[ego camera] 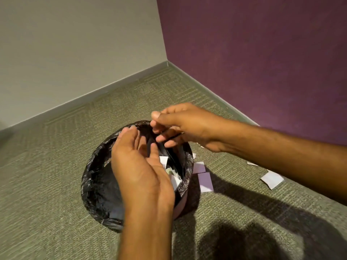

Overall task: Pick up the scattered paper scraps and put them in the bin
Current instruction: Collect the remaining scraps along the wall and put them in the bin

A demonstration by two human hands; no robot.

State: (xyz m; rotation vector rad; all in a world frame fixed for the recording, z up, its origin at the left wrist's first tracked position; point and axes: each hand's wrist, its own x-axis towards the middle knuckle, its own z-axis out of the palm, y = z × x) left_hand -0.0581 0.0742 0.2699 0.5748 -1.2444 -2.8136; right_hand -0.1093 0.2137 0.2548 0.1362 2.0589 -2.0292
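Bin: it stands on the carpet floor in front of you, close to the corner where the grey wall meets the purple wall. A black liner is folded over its rim.
Left hand: yours reaches in from below and hangs over the bin's mouth. The palm is turned to the right, the fingers lie straight and close together in a shallow cup, and it is released with nothing in it.
Right hand: yours comes in from the right and hangs above the far rim of the bin, just beyond the left fingertips. The thumb stands apart from the loosely bent fingers. It is blurred, but no paper shows in it, so it reads as released.
Scraps in the bin: several white pieces lie inside against the liner, partly hidden behind your left palm.
Scraps beside the bin: two pale squares lie on the carpet just right of the rim, one touching the other.
Far scrap: a larger creased piece lies well to the right, under your right forearm, with a small sliver near it.
Shadow: dark patches from your arms fall across the carpet at lower right.
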